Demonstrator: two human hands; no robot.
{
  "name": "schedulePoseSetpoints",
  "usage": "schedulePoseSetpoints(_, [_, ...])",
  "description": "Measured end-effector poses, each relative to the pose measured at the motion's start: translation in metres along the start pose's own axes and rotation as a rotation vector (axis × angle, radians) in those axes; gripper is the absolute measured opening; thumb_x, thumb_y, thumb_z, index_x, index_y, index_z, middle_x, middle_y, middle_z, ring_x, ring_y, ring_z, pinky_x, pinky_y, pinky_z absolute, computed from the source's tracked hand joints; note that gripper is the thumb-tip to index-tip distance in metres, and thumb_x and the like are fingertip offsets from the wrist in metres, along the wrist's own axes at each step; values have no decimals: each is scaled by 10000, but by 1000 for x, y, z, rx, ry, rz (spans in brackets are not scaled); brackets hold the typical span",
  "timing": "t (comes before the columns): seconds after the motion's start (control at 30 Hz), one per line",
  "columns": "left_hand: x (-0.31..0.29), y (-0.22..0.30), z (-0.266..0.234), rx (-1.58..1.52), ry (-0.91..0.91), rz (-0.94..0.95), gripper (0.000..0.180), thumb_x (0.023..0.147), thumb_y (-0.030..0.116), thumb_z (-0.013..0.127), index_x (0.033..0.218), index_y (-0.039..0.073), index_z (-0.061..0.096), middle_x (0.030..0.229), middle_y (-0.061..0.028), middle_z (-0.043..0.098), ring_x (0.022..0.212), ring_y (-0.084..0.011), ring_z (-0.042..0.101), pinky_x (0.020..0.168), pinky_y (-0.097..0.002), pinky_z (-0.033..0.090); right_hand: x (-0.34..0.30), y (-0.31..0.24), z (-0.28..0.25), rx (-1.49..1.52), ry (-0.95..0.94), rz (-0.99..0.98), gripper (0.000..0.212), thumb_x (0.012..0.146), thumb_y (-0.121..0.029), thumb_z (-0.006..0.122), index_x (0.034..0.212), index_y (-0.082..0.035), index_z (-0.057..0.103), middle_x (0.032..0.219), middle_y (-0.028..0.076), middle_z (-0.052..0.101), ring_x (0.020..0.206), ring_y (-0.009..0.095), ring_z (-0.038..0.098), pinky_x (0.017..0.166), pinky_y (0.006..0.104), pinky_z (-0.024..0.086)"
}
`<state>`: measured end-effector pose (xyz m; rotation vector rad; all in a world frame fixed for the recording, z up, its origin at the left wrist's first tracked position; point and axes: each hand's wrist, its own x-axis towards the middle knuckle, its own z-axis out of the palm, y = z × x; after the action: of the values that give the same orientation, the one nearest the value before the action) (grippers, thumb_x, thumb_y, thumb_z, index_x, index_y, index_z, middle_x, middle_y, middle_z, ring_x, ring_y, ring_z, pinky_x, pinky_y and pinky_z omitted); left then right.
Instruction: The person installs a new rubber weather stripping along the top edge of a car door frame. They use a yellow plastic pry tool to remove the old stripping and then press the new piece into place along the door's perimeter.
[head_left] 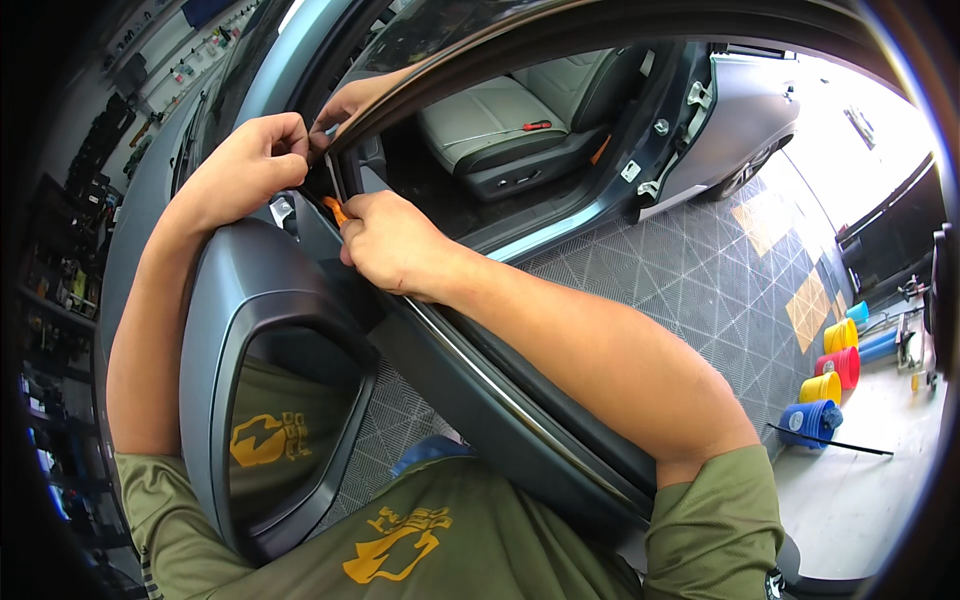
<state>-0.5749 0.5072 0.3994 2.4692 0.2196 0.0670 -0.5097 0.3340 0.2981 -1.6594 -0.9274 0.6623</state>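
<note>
My right hand [395,240] is closed round a small orange tool [333,209], most of it hidden by the fingers, at the front corner of the open car door's window frame. My left hand [250,165] reaches over the blue-grey side mirror [225,285] to the same corner from the front. Its fingers are curled in a pinch against the window's edge; what they hold, if anything, is hidden. Below the mirror housing's rim, the mirror glass [290,420] reflects my green shirt. The door's top edge, with a bright trim strip [520,410], runs under my right forearm.
A red-handled tool [537,126] lies on the grey car seat [500,110] beyond the door. Several coloured buckets [838,368] stand along the right wall on the patterned tile floor [650,270]. Stocked shelves [60,300] line the left side.
</note>
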Motion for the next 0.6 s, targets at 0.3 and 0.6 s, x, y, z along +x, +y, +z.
schedulePoseSetpoints(0.3, [-3,10,-3,55,1,-19,123,792,121,599,849,13,615,702,24,539,619,-56,452,547,-234,365,-2,-6,2,43,1,98,265,905,-106,470,981,80,642,835,199,675,777,297,667,726,388,514])
schedulePoseSetpoints(0.6, [-10,-2,-15,-98,-138,91,264,875,221,747,1006,-1,686,904,-13,628,829,-90,572,754,-249,468,4,-10,15,-186,79,-13,265,917,-144,507,988,71,644,904,253,682,918,396,675,797,445,531])
